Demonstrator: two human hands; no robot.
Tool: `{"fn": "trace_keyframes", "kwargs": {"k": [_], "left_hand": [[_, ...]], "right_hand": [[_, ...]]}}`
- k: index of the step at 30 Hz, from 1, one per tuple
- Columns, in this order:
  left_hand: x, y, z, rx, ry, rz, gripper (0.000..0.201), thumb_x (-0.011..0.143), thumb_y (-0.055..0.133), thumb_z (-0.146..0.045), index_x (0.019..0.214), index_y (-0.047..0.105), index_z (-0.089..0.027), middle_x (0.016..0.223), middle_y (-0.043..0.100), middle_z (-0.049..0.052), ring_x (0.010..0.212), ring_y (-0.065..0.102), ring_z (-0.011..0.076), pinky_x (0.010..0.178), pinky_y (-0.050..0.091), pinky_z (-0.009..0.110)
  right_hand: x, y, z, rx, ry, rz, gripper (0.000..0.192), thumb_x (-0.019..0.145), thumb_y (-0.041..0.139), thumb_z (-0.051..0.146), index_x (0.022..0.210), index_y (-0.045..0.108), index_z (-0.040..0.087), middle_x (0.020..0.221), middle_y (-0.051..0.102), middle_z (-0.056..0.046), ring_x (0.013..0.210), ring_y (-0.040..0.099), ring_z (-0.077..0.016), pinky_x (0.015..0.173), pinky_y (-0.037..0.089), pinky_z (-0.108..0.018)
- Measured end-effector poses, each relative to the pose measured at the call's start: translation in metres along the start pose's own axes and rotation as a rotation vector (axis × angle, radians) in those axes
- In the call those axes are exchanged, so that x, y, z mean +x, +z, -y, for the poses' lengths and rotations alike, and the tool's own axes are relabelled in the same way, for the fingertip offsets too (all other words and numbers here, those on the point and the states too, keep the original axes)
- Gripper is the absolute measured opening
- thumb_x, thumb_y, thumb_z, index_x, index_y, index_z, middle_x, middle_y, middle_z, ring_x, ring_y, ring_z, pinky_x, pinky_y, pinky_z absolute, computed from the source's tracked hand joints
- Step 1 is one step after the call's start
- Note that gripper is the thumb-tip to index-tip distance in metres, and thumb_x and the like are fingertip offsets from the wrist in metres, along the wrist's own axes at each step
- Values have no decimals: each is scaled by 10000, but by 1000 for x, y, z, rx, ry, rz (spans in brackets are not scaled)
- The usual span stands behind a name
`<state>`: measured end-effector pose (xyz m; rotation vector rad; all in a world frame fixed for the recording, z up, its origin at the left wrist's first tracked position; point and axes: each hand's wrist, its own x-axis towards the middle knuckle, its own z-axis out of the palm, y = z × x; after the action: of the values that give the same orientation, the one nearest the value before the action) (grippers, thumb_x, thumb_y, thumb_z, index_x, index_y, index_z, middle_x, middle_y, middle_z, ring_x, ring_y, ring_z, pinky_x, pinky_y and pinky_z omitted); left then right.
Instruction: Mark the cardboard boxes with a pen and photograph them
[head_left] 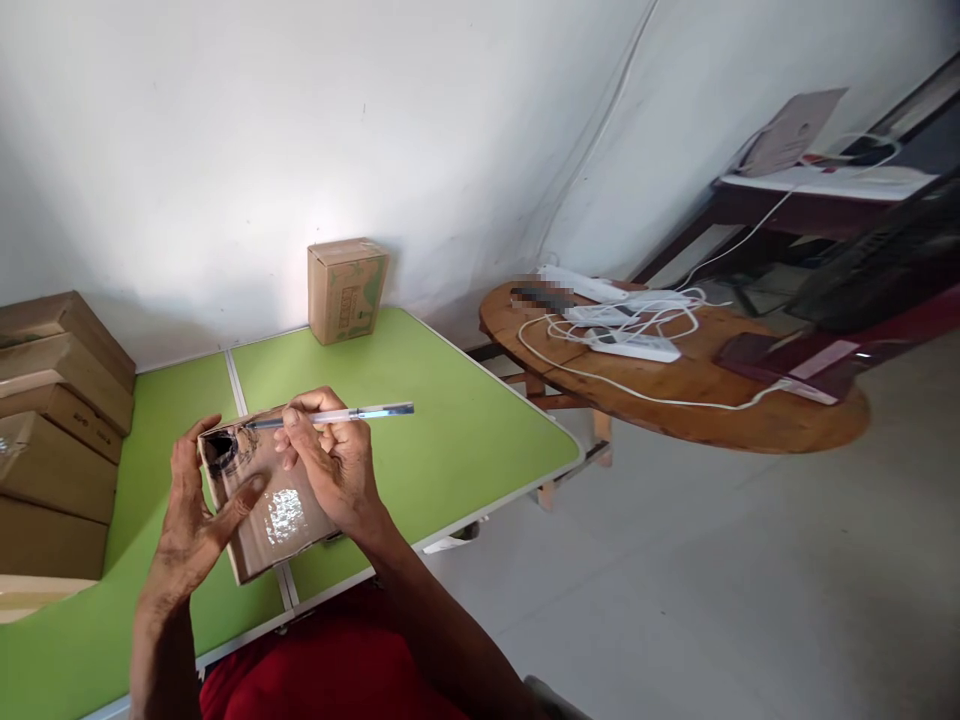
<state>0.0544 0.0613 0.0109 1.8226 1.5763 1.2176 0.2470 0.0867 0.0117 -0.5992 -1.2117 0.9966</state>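
A small cardboard box [259,545] with shiny clear tape across its face is tilted up over the table. My left hand [199,510] grips its left side, thumb on the face and fingers behind the edge. Near the upper left corner of that face is a dark hole or black patch [220,450], ringed with scribbled black lines. My right hand [330,460] closes round a pen [382,410], its tip end toward the black marks and its clear barrel sticking out to the right. I cannot tell whether the tip touches the cardboard.
The green folding table [450,430] lies beneath my hands. Stacked cardboard boxes [56,460] stand at the left, and a printed carton [349,290] sits against the wall. On the right, a wooden oval table [690,405] carries white power strips [634,345] with tangled cables.
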Motion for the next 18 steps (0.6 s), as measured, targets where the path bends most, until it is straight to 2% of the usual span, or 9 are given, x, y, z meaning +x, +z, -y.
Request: {"fn": "trace_keyframes", "kwargs": {"k": [3, 5, 7, 8, 10, 12, 13, 15, 18], "left_hand": [[0, -2, -3, -40, -74, 48, 886, 867, 838, -707, 1577, 523, -282, 1480, 663, 137, 1360, 660, 370, 1205, 528, 636], [1, -5, -6, -42, -95, 53, 905, 848, 847, -717, 1565, 527, -267, 1469, 659, 146, 1336, 666, 369, 1190, 543, 628], [2, -7, -7, -51, -111, 49, 932, 833, 846, -743, 1559, 530, -253, 1431, 668, 147, 1305, 679, 369, 1168, 564, 617], [2, -8, -7, -56, -116, 45, 945, 826, 843, -760, 1557, 532, -250, 1409, 676, 145, 1293, 685, 370, 1162, 570, 614], [3, -8, -6, -56, -122, 35, 968, 808, 840, -793, 1551, 539, -251, 1384, 686, 139, 1282, 691, 376, 1158, 574, 619], [4, -8, -3, -47, -130, 28, 1004, 776, 847, -827, 1544, 545, -255, 1398, 687, 143, 1292, 689, 394, 1156, 573, 639], [5, -7, -1, -45, -137, 24, 1027, 756, 849, -845, 1543, 544, -259, 1409, 688, 146, 1299, 687, 406, 1151, 573, 653], [6, -7, 2, -43, -152, 18, 1068, 726, 851, -873, 1550, 539, -270, 1421, 691, 145, 1308, 684, 423, 1144, 573, 673], [6, -6, 3, -44, -153, 19, 1072, 719, 856, -878, 1556, 541, -287, 1399, 701, 128, 1286, 696, 418, 1126, 588, 659]], "right_hand": [[7, -7, 2, 48, -38, -23, 366, 1104, 700, 611, 1081, 678, 246, 814, 732, 15, 660, 692, -147, 606, 602, -258], [16, -27, 2, -28, -77, -158, 389, 1129, 627, 636, 1069, 657, 254, 799, 720, 14, 658, 688, -161, 576, 573, -259], [25, -55, 1, -290, -74, -323, 417, 1187, 484, 616, 1054, 632, 250, 815, 720, -6, 690, 695, -180, 594, 548, -271], [30, -71, -1, -519, -17, -353, 431, 1219, 401, 571, 1053, 626, 242, 849, 734, -29, 738, 710, -193, 638, 550, -285], [36, -98, -7, -1059, 227, -216, 413, 1251, 351, 443, 1079, 649, 214, 989, 788, -93, 902, 756, -222, 772, 549, -314], [38, -115, -17, -1395, 474, 12, 304, 1229, 481, 349, 1094, 699, 187, 1121, 822, -146, 1047, 780, -257, 849, 523, -328], [36, -120, -24, -1458, 556, 97, 242, 1201, 561, 318, 1093, 725, 177, 1158, 832, -163, 1088, 789, -274, 856, 513, -329], [30, -122, -40, -1473, 640, 178, 169, 1153, 657, 271, 1091, 766, 158, 1190, 844, -186, 1124, 806, -298, 848, 507, -327], [17, -120, -63, -1499, 723, 251, 200, 1168, 617, 252, 1183, 786, 147, 1281, 835, -205, 1199, 808, -303, 878, 517, -326]]}}
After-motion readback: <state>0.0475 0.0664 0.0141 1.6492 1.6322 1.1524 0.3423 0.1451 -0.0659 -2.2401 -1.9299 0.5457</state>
